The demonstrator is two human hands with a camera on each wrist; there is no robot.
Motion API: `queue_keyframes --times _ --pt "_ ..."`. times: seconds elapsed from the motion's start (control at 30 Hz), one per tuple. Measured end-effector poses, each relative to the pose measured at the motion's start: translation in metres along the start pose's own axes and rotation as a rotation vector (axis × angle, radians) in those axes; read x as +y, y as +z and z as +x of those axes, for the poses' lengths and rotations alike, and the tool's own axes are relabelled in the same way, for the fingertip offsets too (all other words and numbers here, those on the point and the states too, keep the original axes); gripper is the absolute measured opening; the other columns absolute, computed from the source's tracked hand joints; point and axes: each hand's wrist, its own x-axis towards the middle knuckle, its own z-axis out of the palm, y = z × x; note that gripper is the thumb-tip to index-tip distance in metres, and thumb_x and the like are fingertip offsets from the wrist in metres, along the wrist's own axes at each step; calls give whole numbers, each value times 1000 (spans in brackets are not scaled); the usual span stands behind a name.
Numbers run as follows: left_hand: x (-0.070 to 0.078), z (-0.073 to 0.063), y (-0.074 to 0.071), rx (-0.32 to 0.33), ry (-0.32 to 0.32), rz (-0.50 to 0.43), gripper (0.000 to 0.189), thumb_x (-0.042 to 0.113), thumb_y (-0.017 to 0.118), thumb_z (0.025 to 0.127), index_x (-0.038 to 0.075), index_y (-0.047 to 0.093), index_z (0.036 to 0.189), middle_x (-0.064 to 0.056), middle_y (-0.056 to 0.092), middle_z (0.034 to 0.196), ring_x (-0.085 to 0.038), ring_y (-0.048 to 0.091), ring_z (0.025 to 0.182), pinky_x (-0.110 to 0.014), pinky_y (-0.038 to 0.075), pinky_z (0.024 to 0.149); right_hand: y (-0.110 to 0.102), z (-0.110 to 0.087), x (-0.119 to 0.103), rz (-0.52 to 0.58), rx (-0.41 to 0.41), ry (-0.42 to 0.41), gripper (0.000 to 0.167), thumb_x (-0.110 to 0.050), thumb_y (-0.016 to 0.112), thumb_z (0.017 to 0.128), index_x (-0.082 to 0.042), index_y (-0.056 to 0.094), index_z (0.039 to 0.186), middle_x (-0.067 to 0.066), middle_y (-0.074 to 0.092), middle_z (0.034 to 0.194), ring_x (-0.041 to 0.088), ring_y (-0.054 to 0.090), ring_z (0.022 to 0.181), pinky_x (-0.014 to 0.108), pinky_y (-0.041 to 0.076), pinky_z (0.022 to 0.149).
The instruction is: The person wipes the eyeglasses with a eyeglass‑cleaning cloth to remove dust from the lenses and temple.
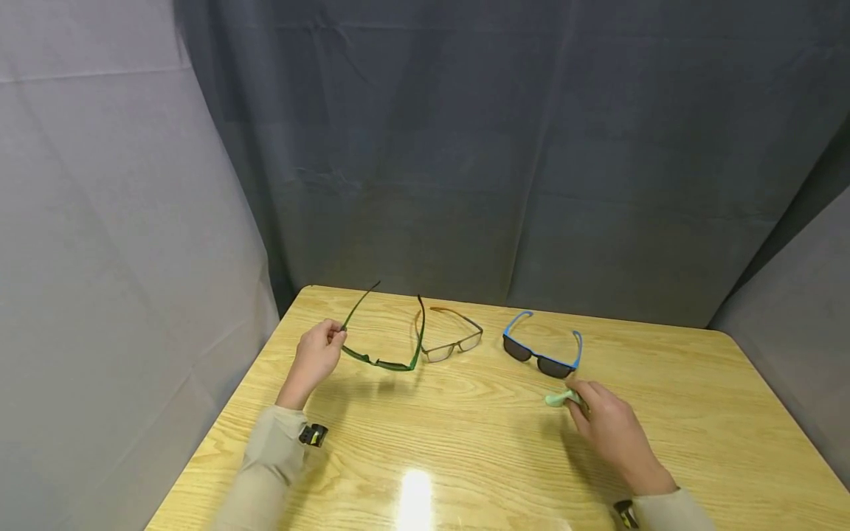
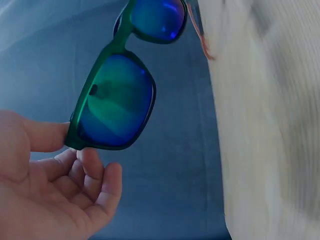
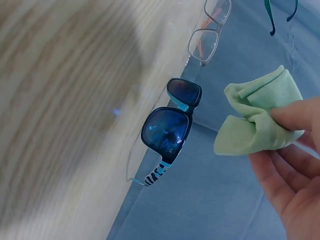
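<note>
My left hand [image 1: 317,358] pinches a pair of green-framed sunglasses [image 1: 392,366] at one hinge corner. They are held above the table with both arms unfolded. In the left wrist view, the mirrored lens [image 2: 120,100] shines green and blue, and thumb and fingers grip the frame's corner. My right hand [image 1: 607,428] holds a folded, pale green cloth [image 3: 260,117] between thumb and fingers. Just beyond that hand, blue-armed sunglasses [image 1: 541,358] with dark lenses lie on the table, arms open. Thin-rimmed eyeglasses [image 1: 454,346] with orange-brown arms lie behind the green pair.
Everything lies on a light wood-grain table [image 1: 465,450]. A dark grey curtain [image 1: 465,147] hangs behind its far edge, with a lighter cloth wall [image 1: 119,221] at the left and another at the right. Light glares off the table's near part.
</note>
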Motion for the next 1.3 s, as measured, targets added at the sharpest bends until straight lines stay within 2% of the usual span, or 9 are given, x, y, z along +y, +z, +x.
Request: queue_keyframes --times 0.27,0.5,0.6,0.63,0.73,0.83,0.97,1.17,1.3 --pt "-21 12 -5 -37 -121 49 27 18 46 101 -1 59 114 -17 63 104 -27 59 84 -40 48 68 0 -3 -1 11 -16 21 34 2 79 67 -3 61 95 3 62 82 11 57 66 31 48 53" --pt "-35 24 -6 -64 -164 127 31 18 44 101 -4 59 117 -21 63 108 -31 60 87 -43 47 73 -2 -4 -1 11 -17 14 33 1 80 67 -5 62 94 -1 60 79 6 51 63 28 45 51" --pt "-38 30 -7 -73 -181 136 30 17 44 100 -4 60 113 -21 62 109 -29 59 83 -42 45 71 -2 -3 -2 13 -18 18 31 1 80 68 -6 62 93 -3 59 79 5 50 63 28 44 51" --pt "-39 32 -7 -74 -192 135 28 17 44 100 -3 61 108 -20 63 106 -27 57 78 -40 44 69 -2 -3 -2 15 -19 19 31 0 80 68 -6 62 93 -3 59 79 5 50 63 28 44 51" --pt "-42 38 -7 -96 -212 119 24 18 44 99 2 55 84 -12 56 79 -19 44 58 -32 36 58 -2 -3 -2 26 -32 18 30 0 79 69 -5 62 93 -3 59 79 5 49 62 26 44 51" --pt "-45 45 -6 -118 -230 85 31 19 43 99 9 39 69 -3 33 59 -15 26 48 -28 26 50 -2 -2 -2 31 -44 14 30 0 80 70 -4 62 94 -2 60 80 5 50 62 25 44 51" --pt "-52 52 -7 -120 -265 46 32 17 42 96 12 35 66 0 25 54 -14 22 47 -27 25 47 -2 0 -2 37 -43 -4 33 1 80 69 -4 62 96 -1 61 81 5 53 63 24 45 51" --pt "-66 58 -6 -117 -339 23 33 17 46 95 12 39 63 0 28 53 -14 24 46 -28 26 47 -1 -3 -3 59 -19 -57 38 2 81 67 -3 64 101 0 61 79 4 51 61 22 44 50" --pt "-76 61 -5 -128 -348 26 38 17 48 95 14 39 58 2 29 48 -13 27 42 -27 28 44 1 -8 -5 69 -21 -66 37 2 82 66 -4 66 99 -1 59 78 2 47 59 20 41 48"
